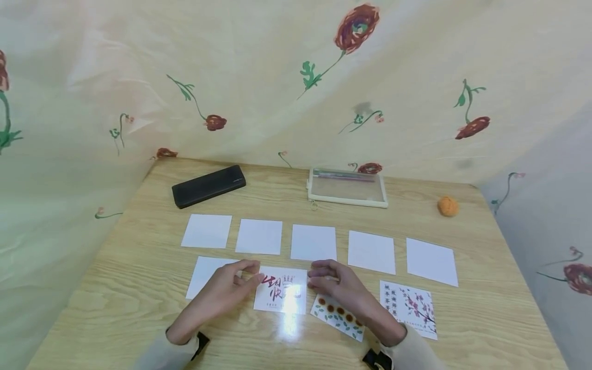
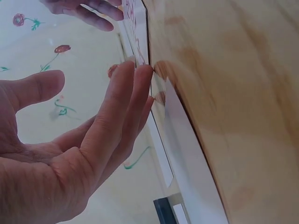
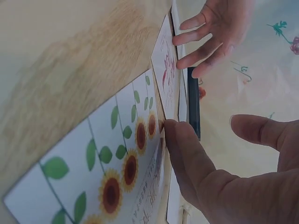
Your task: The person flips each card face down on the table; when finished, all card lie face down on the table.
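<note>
A white card with red Chinese characters point(image 1: 270, 303) lies flat on the wooden table, between the two hands. My left hand point(image 1: 228, 290) has its fingertips at the card's left edge, the thumb held apart from the fingers, as the left wrist view shows. At the right edge are the fingertips of my right hand point(image 3: 219, 182), also with thumb and fingers spread. A sunflower card point(image 1: 339, 321) lies tilted, partly beneath the right hand in the head view. Under the left hand's side, a blank white card point(image 1: 203, 272) is partly hidden.
Several blank white cards point(image 1: 261, 236) form a row behind the hands. A card with pink blossoms point(image 1: 418, 311) lies to the right. Farther back are a black case point(image 1: 208, 186), a clear zip pouch point(image 1: 347, 189) holding pens, and an orange ball-like object point(image 1: 448, 206).
</note>
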Demonstrator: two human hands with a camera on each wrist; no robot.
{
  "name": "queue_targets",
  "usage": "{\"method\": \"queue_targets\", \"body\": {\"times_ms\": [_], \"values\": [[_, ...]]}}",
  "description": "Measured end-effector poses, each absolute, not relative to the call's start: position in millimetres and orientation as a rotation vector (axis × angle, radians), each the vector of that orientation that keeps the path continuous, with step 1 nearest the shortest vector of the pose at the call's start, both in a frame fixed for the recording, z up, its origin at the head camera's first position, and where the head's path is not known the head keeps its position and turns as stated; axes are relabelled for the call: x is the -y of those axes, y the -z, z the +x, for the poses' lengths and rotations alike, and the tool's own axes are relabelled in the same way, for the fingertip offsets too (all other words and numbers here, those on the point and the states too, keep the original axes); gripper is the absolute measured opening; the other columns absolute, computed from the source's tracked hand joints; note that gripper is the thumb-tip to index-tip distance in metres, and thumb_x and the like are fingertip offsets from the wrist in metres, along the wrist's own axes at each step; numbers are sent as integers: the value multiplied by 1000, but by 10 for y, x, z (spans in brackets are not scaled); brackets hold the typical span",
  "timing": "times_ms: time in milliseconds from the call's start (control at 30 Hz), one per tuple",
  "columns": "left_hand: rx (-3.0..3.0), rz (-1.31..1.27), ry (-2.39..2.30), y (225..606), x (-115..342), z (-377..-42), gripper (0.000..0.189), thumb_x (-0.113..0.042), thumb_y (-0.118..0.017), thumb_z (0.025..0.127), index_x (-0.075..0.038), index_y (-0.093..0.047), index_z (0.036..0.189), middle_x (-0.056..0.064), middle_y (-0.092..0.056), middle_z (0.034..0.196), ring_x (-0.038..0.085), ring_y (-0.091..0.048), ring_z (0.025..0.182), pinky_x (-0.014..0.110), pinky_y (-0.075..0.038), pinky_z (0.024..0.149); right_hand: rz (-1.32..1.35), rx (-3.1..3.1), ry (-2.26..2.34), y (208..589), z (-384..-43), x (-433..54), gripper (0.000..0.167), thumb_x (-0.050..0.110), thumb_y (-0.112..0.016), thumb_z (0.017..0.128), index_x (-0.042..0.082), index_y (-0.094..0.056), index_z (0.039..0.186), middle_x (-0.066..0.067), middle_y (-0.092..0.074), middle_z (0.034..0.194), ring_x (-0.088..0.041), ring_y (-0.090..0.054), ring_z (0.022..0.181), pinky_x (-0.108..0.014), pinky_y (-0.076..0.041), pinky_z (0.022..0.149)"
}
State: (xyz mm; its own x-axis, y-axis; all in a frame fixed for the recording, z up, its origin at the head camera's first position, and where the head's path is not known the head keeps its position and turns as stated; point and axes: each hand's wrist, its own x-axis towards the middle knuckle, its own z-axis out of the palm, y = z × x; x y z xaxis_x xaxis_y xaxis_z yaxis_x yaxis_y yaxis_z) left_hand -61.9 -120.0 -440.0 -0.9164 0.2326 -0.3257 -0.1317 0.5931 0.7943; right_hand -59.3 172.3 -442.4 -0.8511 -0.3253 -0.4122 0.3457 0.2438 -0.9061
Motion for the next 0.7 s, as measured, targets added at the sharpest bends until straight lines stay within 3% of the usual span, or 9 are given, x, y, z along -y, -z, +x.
{"method": "queue_targets", "body": {"times_ms": [233, 700], "values": [[-2406, 118, -1351, 4410, 1192, -523, 51, -38, -67, 102, -7, -63, 143, 15, -69, 134, 16, -73, 94, 27, -58, 73, 92, -1900, 1722, 4398, -575, -1706, 55, 15, -59, 106, -9, -39, 151, -32, -55, 146, -36, -67, 124, -35, -60, 100], [-2405, 68, -1372, 4412, 1100, -466, 48, -34, -68, 102, -10, -62, 143, 15, -69, 136, 22, -75, 101, 26, -61, 74, 166, -1924, 1757, 4404, -535, -1639, 51, 10, -53, 107, -7, -39, 152, -31, -55, 146, -34, -69, 121, -31, -62, 93]]}}
